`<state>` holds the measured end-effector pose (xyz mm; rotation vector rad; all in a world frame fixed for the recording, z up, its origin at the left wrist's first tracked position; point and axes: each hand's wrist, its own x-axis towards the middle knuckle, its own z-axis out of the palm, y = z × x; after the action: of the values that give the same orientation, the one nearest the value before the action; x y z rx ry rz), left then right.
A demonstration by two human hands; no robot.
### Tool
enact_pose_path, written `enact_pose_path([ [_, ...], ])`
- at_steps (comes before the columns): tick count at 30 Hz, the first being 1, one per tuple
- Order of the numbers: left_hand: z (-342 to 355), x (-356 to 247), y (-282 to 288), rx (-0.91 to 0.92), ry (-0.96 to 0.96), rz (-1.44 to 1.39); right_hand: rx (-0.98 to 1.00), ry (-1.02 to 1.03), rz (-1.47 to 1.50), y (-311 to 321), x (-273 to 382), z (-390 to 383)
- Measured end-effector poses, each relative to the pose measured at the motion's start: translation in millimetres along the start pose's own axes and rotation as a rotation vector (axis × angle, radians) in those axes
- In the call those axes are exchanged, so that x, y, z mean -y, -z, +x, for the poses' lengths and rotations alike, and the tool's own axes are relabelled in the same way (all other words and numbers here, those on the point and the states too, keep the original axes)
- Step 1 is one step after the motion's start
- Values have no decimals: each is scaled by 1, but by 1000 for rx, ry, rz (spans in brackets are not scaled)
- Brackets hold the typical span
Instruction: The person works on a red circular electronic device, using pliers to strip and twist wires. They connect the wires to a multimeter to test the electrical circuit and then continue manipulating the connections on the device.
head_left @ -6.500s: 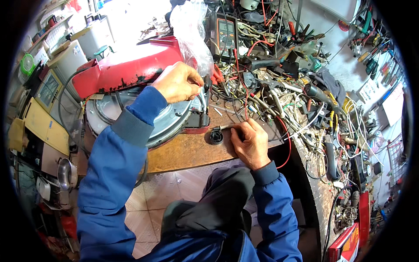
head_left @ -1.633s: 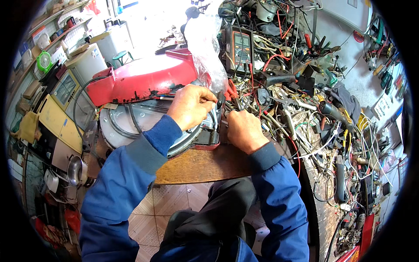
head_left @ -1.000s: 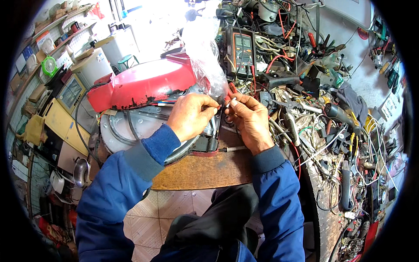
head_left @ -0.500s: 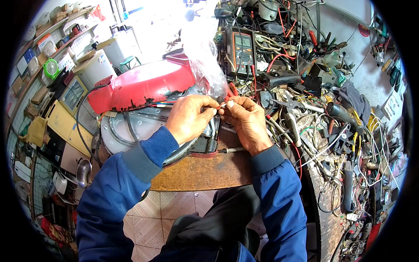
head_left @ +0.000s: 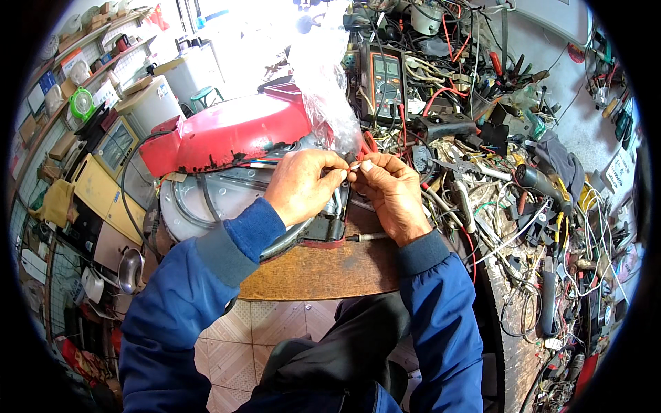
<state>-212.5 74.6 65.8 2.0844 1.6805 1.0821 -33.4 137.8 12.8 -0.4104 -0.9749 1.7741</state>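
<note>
My left hand (head_left: 301,187) and my right hand (head_left: 394,196) meet over the wooden table, both closed with fingertips pinched together. Between the fingertips is a small thin white and reddish piece (head_left: 354,166), which looks like a wire end. Fingers cover most of it. Under my left hand lies a round grey appliance body (head_left: 187,206) with a black cable (head_left: 208,198) across it. Its red housing (head_left: 237,134) stands just behind, with several thin coloured wires (head_left: 263,164) showing below its edge. A clear plastic bag (head_left: 325,103) hangs down behind my hands.
A multimeter (head_left: 387,81) leans at the back. Pliers (head_left: 468,167), cables and loose parts crowd the bench on the right. Near the wooden table's front edge (head_left: 317,282) lies a thin rod (head_left: 368,237). Appliances and shelves (head_left: 41,138) line the left; a tiled floor (head_left: 279,322) shows below.
Both hands keep their pinch at nearly the same place. The whole view has shifted very slightly, and the fingers have moved only a little.
</note>
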Motion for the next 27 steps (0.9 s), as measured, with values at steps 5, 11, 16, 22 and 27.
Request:
enact_pose_path([
  [5, -1, 1, 0, -14, -4, -2, 9, -3, 1, 0, 0, 0],
  [11, -1, -1, 1, -17, -6, 25, 13, -1, 8, 1, 0, 0],
  [16, 0, 0, 1, -15, -8, 40, 16, 16, -13, 0, 0, -2],
  [22, 0, -1, 0, -40, 7, 55, 28, 105, -130, 3, -2, 0],
  [27, 0, -1, 0, -44, 21, 53, 10, 150, -230, -3, -1, -2],
])
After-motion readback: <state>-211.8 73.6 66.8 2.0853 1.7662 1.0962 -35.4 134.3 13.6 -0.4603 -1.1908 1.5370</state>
